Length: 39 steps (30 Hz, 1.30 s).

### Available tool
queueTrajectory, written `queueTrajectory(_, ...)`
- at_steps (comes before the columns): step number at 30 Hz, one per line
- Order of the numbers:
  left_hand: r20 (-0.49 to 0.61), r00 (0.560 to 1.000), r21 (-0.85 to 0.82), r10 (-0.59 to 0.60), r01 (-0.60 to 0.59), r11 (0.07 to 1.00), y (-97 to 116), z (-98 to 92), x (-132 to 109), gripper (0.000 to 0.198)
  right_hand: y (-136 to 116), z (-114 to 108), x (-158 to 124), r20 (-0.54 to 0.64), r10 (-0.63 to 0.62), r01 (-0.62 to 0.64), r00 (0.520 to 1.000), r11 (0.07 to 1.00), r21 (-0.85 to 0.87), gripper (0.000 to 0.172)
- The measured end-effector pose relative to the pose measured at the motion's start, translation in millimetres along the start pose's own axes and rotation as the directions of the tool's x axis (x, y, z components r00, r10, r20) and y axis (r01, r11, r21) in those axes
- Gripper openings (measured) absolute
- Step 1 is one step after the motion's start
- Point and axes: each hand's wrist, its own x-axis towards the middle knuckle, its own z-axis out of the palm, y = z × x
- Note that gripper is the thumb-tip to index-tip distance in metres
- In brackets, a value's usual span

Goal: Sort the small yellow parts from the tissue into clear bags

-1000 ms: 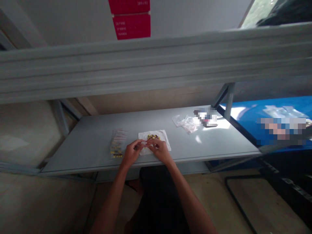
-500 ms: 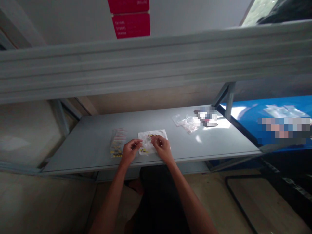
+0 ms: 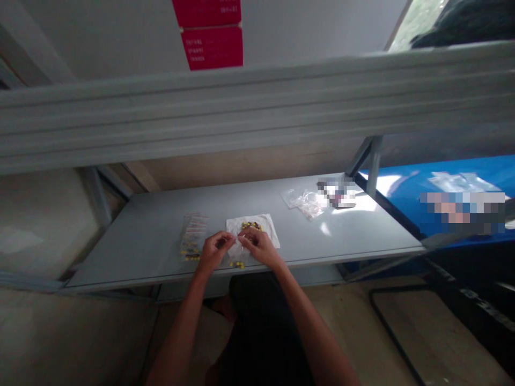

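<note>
My left hand and my right hand meet over a white sheet or flattened bag. Both have their fingers pinched at the top edge of a small clear plastic bag. Small yellow and dark pieces show at the bottom of that bag, near the table's front edge. A heap of similar yellow and dark pieces lies on the white sheet, just beyond my right fingers. Left of my left hand, overlapping clear bags with such pieces lie in a row.
The grey shelf table carries empty-looking clear bags and a blurred item at the back right. A thick metal beam crosses above, with red boxes over it. A blue table stands to the right.
My right hand has moved left and slightly down, closing up to my left hand at the bag's top. The bag with its pieces now hangs lower, towards the front edge.
</note>
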Motion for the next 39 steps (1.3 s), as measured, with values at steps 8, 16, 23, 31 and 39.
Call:
queueTrajectory(8, 0.016, 0.999, 0.02, 0.029, -0.029, 0.999, 6.8, 0.3, -2.3, 0.025, -5.2, -2.4, -0.3, 0.016, -0.071, 0.072, 0.997, 0.994, -0.086, 0.025)
queueTrajectory(16, 0.017, 0.999, 0.011, 0.044, -0.044, 0.999, 4.9, -0.9, -1.7, 0.023, -4.1, -1.6, 0.3, 0.037, -0.1, 0.103, 0.994, 0.991, -0.09, 0.021)
queueTrajectory(23, 0.06, 0.998, 0.035, 0.03, -0.032, 0.999, 5.3, 1.3, -0.8, 0.024, -2.4, -0.6, 0.4, 0.037, -0.111, 0.114, 0.993, 0.99, -0.081, 0.02)
queueTrajectory(31, -0.024, 0.999, -0.006, 0.024, -0.025, 1.0, 4.2, 0.5, -1.2, 0.023, 1.5, 1.2, 0.5, -0.067, -0.021, 0.016, 0.998, 0.997, -0.069, 0.021)
queueTrajectory(39, 0.005, 1.0, 0.051, 0.009, -0.009, 0.999, 4.8, 0.3, 0.0, 0.028, -1.4, 1.5, 1.0, -0.031, -0.045, 0.042, 0.999, 0.994, -0.105, 0.021)
